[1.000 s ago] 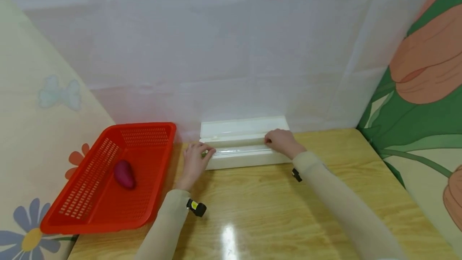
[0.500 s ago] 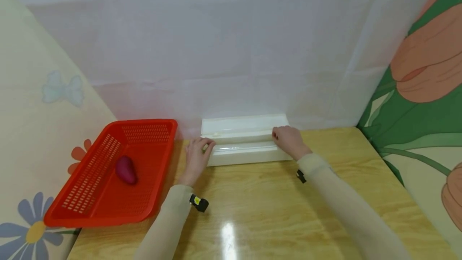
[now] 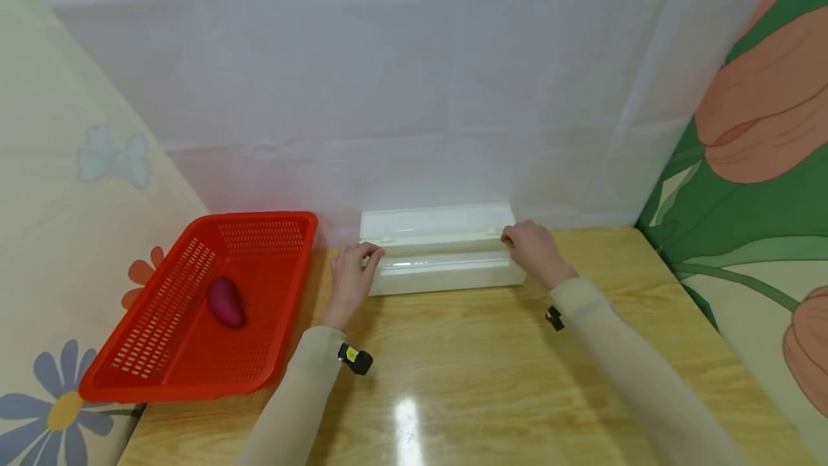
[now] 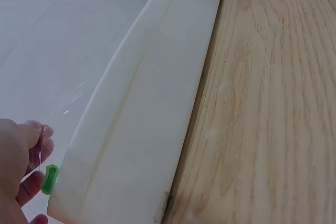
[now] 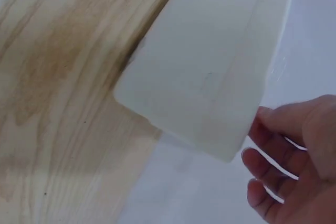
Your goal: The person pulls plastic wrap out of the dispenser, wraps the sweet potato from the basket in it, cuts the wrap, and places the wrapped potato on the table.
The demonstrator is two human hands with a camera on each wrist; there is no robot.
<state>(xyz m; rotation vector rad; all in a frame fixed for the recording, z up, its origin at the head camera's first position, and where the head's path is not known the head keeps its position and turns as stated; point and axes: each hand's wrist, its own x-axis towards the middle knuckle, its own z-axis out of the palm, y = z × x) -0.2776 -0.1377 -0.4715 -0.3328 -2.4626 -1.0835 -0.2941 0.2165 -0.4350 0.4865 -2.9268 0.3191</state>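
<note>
A long white plastic-wrap dispenser (image 3: 446,277) lies at the back of the wooden table, its lid (image 3: 436,221) raised against the backdrop. Clear plastic wrap (image 4: 68,109) shows as faint glints above it. At its left end, my left hand (image 3: 350,280) pinches an edge of the wrap between thumb and fingers, close to a green clip (image 4: 50,179) on the dispenser. My right hand (image 3: 538,253) is at the right end, thumb and forefinger pinched together at the wrap's other side; the wrap between those fingertips is barely visible. Its remaining fingers curl loosely.
To the left stands a red perforated basket (image 3: 294,322) holding a purple eggplant-like vegetable (image 3: 226,301). The wooden table (image 3: 466,372) stretches in front of the dispenser. A pale backdrop (image 3: 414,92) rises right behind it, with patterned panels on both sides.
My right hand has slid rightward along the dispenser to its right end. The left hand has stayed at the left end, nearly still. The head view has shifted slightly.
</note>
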